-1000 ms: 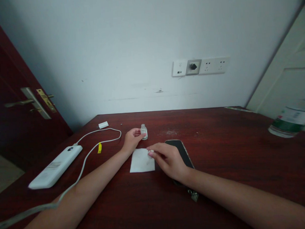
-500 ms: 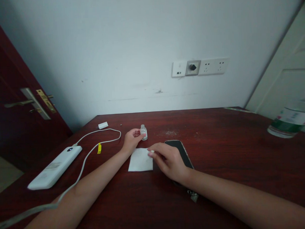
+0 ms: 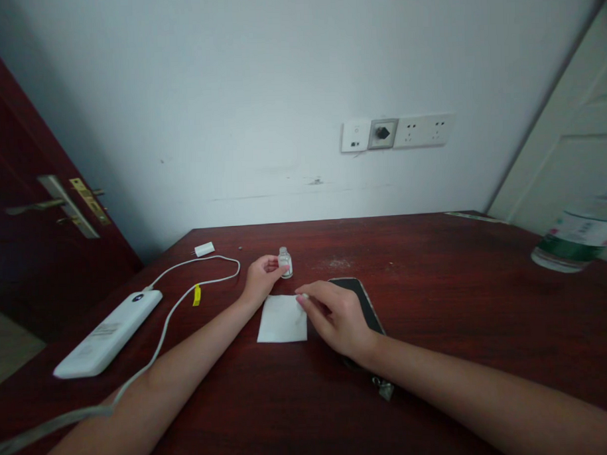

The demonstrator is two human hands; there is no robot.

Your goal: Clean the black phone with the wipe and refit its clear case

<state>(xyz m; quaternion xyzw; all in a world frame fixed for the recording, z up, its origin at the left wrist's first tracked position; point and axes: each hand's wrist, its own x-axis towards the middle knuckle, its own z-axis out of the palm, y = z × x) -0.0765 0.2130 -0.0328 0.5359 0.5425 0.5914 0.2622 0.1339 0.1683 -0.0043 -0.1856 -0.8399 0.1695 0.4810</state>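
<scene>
A small clear glass bottle [image 3: 285,262] with a pale label stands upright on the table, uncapped as far as I can see. My left hand [image 3: 261,280] is closed around its left side, thumb in front. Between the thumb and forefinger of my right hand [image 3: 337,317] is a small white piece [image 3: 304,296], mostly covered by the fingertips. Those fingertips are at the upper right corner of a square white paper tissue [image 3: 283,319], which lies flat. Partly beneath my right hand lies a dark phone [image 3: 369,308], with a small charm [image 3: 385,388] at its near end.
At the left, a white power bank [image 3: 111,335] has a white cable [image 3: 174,308] with a yellow tag [image 3: 197,295], crossing my left forearm. A charger plug [image 3: 204,249] lies behind. White powder [image 3: 337,263] marks the table. A large bottle [image 3: 577,241] stands far right.
The tissue has shifted slightly to the right, and the fingertips of my right hand have risen a little at its corner. My left hand stays at the bottle.
</scene>
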